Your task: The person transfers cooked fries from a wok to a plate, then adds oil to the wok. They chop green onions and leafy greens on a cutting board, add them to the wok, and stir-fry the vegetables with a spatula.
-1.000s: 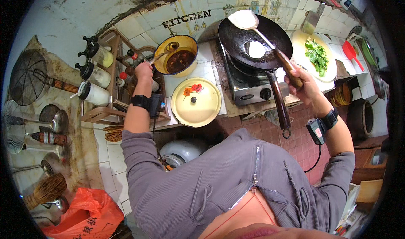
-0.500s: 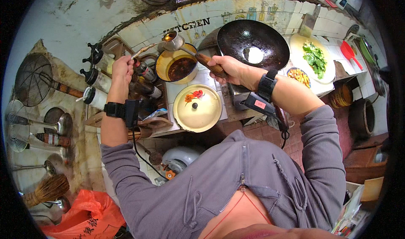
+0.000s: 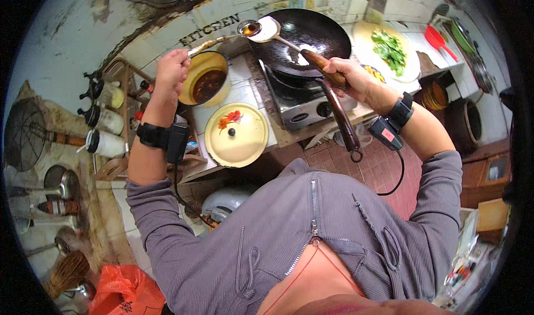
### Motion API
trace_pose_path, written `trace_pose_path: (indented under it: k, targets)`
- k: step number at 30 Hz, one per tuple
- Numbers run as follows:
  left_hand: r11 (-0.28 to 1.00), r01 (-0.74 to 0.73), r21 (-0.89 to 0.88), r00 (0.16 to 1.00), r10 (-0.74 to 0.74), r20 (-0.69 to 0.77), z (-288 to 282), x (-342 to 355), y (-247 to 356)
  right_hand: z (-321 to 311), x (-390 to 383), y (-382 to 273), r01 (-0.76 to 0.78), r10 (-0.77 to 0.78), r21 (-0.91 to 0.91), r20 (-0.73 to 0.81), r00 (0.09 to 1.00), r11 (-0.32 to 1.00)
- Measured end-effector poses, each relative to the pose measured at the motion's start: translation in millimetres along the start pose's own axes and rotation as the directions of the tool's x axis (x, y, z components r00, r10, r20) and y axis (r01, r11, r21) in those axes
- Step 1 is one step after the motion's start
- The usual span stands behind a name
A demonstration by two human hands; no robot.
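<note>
My left hand [image 3: 174,73] is closed round the handle of a small ladle [image 3: 250,29] with brown liquid in its bowl. My right hand [image 3: 356,81] grips the wooden handle of a spatula [image 3: 268,29]. Its metal head sits right beside the ladle's bowl, seemingly beneath it, over the left side of a black wok [image 3: 320,31]. The wok rests on a gas stove [image 3: 297,112], its long handle pointing toward me. Left of the wok, a yellow enamel pot [image 3: 221,84] holds dark brown liquid.
A yellow lid with red flowers [image 3: 245,142] lies before the pot. Right of the wok are leafy greens [image 3: 389,50] on a round board and a bowl of chopped yellow food [image 3: 374,73]. Jars [image 3: 108,119] stand at left. A red ladle [image 3: 439,39] lies far right.
Both hands have carried the ladle and spatula from above the enamel pot rightward to the wok. The view has shifted, so the counter appears further left.
</note>
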State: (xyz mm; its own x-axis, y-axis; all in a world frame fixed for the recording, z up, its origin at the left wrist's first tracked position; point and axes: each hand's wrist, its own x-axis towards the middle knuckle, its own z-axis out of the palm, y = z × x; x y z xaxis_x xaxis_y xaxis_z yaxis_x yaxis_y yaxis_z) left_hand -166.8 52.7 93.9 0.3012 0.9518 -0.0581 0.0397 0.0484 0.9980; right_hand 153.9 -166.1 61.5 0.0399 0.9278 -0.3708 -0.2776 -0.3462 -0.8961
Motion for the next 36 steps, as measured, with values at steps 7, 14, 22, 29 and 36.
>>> trace_pose_path:
  k: [7,14,22,29,36]
  targets:
    - [0.978,-0.083,0.193,0.995,0.071,0.069,68.6,0.9,-28.7,-56.2,-28.3,13.9,0.070,-0.089,-0.077,-0.279,0.956,0.995]
    - [0.951,-0.206,0.230,0.977,0.185,0.110,82.8,3.5,-35.6,-73.0,-26.9,19.0,0.065,-0.098,-0.115,-0.309,0.946,0.991]
    - [0.984,0.162,-0.076,0.981,-0.152,0.120,63.2,10.1,-51.6,-71.5,-1.0,25.2,-0.029,0.036,0.027,-0.294,0.955,0.999]
    - [0.883,0.297,-0.363,0.955,-0.273,0.118,25.0,22.3,-77.9,-70.6,31.7,24.0,-0.083,0.061,-0.070,-0.264,0.962,0.994]
    - [0.967,0.042,-0.250,0.950,-0.116,-0.290,-56.8,32.0,-102.6,-50.8,37.0,25.0,-0.065,-0.041,-0.391,-0.257,0.966,0.918]
